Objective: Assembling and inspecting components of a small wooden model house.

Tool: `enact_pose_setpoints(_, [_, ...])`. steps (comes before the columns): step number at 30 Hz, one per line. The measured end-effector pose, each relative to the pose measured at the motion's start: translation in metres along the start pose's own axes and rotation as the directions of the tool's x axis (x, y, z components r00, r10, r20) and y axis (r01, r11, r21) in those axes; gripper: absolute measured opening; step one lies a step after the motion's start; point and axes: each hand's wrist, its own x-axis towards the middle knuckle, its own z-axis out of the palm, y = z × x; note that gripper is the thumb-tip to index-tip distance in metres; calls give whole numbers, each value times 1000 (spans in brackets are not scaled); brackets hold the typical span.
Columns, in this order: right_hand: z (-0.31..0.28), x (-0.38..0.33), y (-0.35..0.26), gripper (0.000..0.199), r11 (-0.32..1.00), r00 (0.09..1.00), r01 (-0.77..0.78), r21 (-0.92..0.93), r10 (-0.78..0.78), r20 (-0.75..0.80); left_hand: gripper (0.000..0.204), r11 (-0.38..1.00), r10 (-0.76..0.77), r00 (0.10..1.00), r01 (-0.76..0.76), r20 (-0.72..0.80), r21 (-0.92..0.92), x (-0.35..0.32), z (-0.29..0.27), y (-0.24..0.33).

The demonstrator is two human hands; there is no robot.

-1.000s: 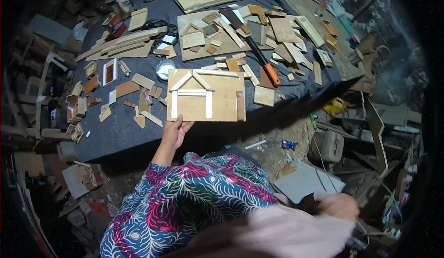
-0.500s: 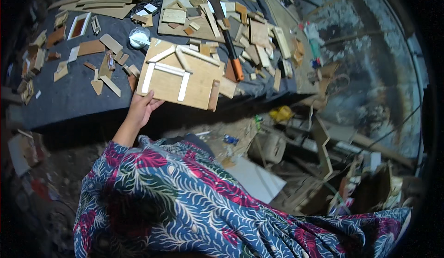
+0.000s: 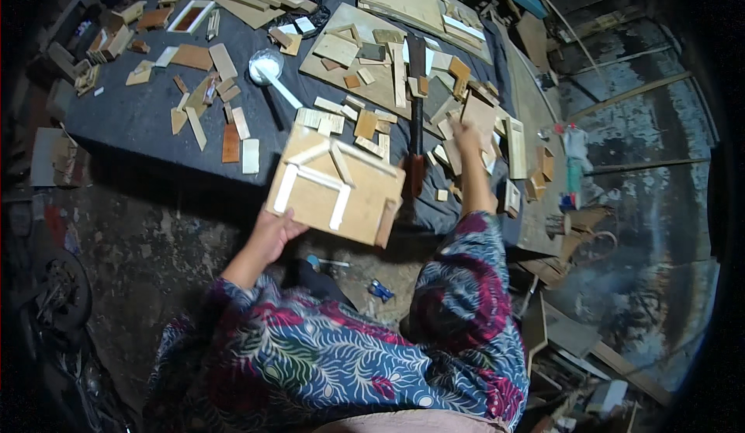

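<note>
In my left hand is a flat wooden board, gripped at its lower left edge and tilted toward me. White strips form a frame on it, and two pale strips meet in a peak above them. A brown strip runs along the board's right edge. My right hand reaches into the scrap wood at the table's right side, against the lower corner of a light brown wooden block. Its fingers are too small and partly hidden to show a grip. Left of it lies a long dark tool with an orange handle.
The cloth-covered table carries many loose wood pieces. A foil-like round container has a white stick leaning in it. Farther back lies a large plywood sheet with offcuts. Boards and debris crowd the floor at right; a wheel stands at left.
My right hand has come into view and reached the wood pieces on the right. The board stays in my left hand. The view has shifted, so the table appears lower and turned.
</note>
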Motion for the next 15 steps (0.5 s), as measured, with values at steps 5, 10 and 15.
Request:
enact_pose_setpoints(5, [90,-49,53,71,997,978,-81,-5,80,192,34,998,-32,999,34,-41,50,11,18,-63])
enact_pose_setpoints(10, [91,-45,59,42,949,922,-312,55,288,260,35,990,-63,997,69,-45,123,36,37,-89])
enact_pose_setpoints(15, [70,-41,66,23,727,882,-454,515,282,378,36,981,-58,998,51,33,188,61,36,-92])
